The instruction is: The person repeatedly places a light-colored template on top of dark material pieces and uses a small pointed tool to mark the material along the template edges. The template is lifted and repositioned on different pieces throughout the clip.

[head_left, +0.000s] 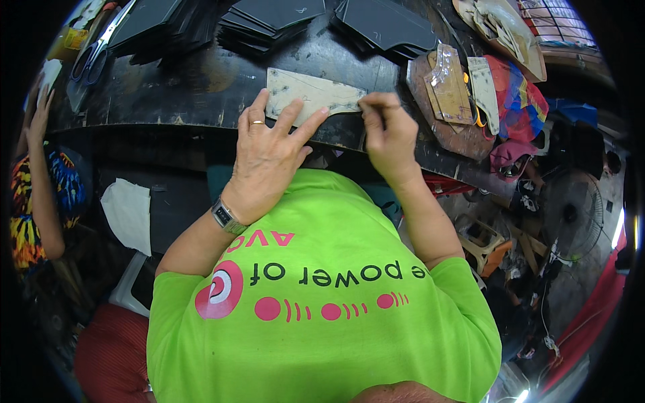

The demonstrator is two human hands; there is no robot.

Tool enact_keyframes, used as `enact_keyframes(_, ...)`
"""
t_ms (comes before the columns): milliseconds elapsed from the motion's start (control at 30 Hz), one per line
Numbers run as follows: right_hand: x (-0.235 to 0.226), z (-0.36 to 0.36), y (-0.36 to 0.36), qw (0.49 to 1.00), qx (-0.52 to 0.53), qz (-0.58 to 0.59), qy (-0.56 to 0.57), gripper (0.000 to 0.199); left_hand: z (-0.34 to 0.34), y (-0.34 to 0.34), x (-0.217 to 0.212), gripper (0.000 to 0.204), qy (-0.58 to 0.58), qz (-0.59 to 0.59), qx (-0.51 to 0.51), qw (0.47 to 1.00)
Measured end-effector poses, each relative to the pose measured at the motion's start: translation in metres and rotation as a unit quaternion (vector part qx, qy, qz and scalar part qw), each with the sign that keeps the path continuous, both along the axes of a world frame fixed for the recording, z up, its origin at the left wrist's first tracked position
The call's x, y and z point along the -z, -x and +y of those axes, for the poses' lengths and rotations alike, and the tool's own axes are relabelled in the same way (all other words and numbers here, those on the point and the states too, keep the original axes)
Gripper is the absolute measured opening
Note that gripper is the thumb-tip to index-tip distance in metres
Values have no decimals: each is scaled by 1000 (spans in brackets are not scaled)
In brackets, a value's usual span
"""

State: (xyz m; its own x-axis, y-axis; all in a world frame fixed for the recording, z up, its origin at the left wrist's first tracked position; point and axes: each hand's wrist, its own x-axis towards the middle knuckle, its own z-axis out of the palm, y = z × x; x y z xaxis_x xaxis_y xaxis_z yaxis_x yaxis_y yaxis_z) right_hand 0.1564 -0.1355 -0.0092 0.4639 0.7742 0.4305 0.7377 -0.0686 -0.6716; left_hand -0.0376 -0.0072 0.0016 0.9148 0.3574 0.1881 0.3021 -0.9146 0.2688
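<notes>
A pale, flat pattern template [302, 86] with dark specks lies on the black worktable [181, 101] close to its front edge. My left hand [267, 151] presses on it with spread fingers, a ring and a wristwatch showing. At the template's narrow right end is my right hand [391, 134], its fingers pinched together and a little blurred. Whatever those fingers may hold is hidden. Beyond the template sit stacks of cut black sheets [269, 23], some with small light marks.
Scissors [94, 57] lie at the left of the table. To the right are brown and pale templates [447, 94] on a board, a colourful cloth [514, 97] and a carton [507, 33]. Another person's arm [44, 181] reaches in at far left. A fan [571, 213] stands at right.
</notes>
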Motion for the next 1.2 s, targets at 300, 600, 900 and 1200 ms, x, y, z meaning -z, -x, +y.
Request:
enact_keyframes(300,6,2,11,1000,-20,7,-20,11,0,1,3,73,-3,-10,8,1000)
enact_keyframes(600,5,13,21,999,-40,1,-29,6,1,2,4,72,-11,-4,12,1000)
enact_keyframes(900,3,17,19,936,-74,344,-24,9,11,14,1,64,54,-35,22,998)
enact_keyframes(1200,-2,16,18,954,-93,285,22,7,22,25,7,47,113,-57,24,992)
